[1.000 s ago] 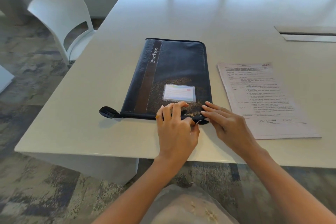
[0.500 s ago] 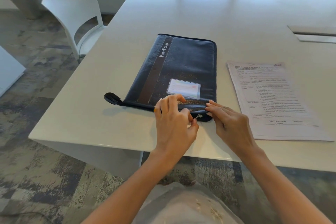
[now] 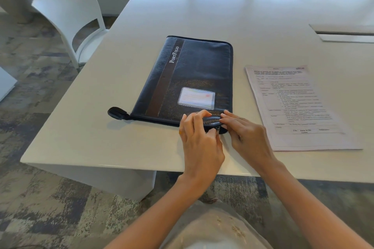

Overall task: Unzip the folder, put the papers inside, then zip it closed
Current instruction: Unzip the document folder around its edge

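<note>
Two hands are brought together at near right corner of folder (image 3: 194,73). Near edge is gripped by curled left hand (image 3: 199,141), thumb beside metal zip pull (image 3: 218,130). Corner is pressed by straight fingers of right hand (image 3: 245,137). Folder: dark grained leatherette, rectangular, rounded corners, laid flat near front edge of table (image 3: 222,10). Papers (image 3: 297,107) are laid flat to right, apart from folder. Smooth white tabletop is seen beyond.

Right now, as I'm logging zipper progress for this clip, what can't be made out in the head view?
All head view:
- Zipper on the folder's near edge: covered by the left hand and right hand; how far open is unclear.
- Zipper pull: too small to tell if either hand pinches it.
- Text on the papers: too small, blurred.
- Card in the folder's pocket: blurred.
</note>
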A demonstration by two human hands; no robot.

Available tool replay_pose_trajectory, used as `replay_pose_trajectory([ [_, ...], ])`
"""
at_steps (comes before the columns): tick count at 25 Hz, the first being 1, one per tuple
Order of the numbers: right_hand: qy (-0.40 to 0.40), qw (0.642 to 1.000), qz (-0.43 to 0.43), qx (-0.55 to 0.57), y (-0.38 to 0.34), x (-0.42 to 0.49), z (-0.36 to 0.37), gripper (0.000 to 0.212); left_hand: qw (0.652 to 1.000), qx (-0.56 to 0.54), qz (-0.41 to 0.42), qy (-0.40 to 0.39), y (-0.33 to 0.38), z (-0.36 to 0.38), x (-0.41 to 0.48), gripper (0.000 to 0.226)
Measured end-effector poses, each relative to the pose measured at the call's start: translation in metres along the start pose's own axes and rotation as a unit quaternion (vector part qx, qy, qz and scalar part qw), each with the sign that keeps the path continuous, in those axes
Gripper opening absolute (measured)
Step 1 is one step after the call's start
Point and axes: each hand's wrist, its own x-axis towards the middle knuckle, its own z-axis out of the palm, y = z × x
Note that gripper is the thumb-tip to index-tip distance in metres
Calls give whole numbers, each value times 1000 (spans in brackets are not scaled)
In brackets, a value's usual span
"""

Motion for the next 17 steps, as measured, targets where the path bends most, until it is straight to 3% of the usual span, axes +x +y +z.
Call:
replay_pose_trajectory([
  [7, -3, 1000, 2, -3, 0, 0, -3, 32, 999, 47, -3, -19, -10, -8, 7, 16],
  [17, 7, 1000, 6, -3, -2, -2, -3, 29, 996, 80, 25, -20, -27, -16, 4, 13],
])
